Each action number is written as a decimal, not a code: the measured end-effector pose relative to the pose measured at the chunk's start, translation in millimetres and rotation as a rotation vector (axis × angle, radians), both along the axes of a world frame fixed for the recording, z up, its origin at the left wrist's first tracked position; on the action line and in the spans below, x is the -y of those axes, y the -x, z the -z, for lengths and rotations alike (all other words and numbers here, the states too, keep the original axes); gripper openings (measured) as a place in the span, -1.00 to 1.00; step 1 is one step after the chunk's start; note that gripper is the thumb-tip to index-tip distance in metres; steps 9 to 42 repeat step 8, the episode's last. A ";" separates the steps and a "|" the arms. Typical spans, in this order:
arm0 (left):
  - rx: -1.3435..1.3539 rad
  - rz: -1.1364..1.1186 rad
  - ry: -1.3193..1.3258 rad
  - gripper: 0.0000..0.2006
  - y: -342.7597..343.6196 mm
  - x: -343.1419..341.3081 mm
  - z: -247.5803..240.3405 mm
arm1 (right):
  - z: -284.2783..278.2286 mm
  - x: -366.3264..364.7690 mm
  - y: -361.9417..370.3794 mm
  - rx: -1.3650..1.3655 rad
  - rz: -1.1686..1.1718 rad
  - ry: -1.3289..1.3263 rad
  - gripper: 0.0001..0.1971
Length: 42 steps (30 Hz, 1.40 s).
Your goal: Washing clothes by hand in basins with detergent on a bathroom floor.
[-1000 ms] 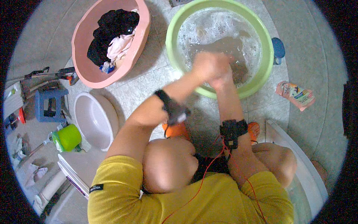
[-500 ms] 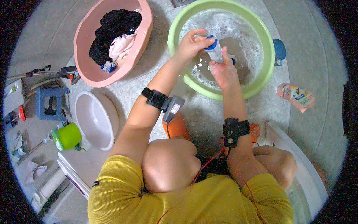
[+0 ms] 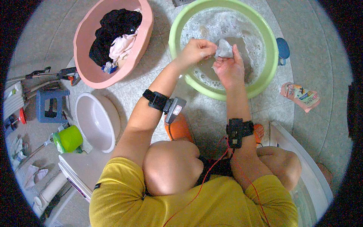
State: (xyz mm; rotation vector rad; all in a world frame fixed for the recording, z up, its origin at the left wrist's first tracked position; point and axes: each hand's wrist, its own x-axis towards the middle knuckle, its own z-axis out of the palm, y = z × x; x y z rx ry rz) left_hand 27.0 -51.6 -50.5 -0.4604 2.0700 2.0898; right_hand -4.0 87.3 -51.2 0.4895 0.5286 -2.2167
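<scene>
Over the green basin [image 3: 175, 41] of soapy, brownish water, both my hands work on a small wet sock [image 3: 224, 49], pale grey on the side that shows. My right hand [image 3: 230, 70] cups it from below, thumb raised along its right side. At its left edge, my left hand [image 3: 198, 52] has its fingers pinched together on the fabric. What those fingertips grip is partly hidden. Foam floats on the water around the hands.
To the left, a pink tub [image 3: 84, 41] holds black clothes [image 3: 113, 34] and pale pink cloth [image 3: 123, 47]. Nearer stands a whitish basin [image 3: 96, 121], beside a blue stool [image 3: 41, 106] and a green container [image 3: 69, 139]. On the right lie a pink pouch [image 3: 300, 96] and a blue-topped object [image 3: 283, 49].
The sock has turned and bunched up; its blue band no longer shows. My left hand has moved down a little, and its fingers have closed into a pinch.
</scene>
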 end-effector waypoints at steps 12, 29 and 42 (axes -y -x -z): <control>-0.189 -0.127 0.501 -0.76 0.4 12.3 7.5 | 8.5 2.5 6.0 0.005 0.176 -0.202 -0.71; -0.189 -0.127 0.501 -0.76 0.4 12.3 7.5 | 8.5 2.5 6.0 0.005 0.176 -0.202 -0.71; -0.189 -0.127 0.501 -0.76 0.4 12.3 7.5 | 8.5 2.5 6.0 0.005 0.176 -0.202 -0.71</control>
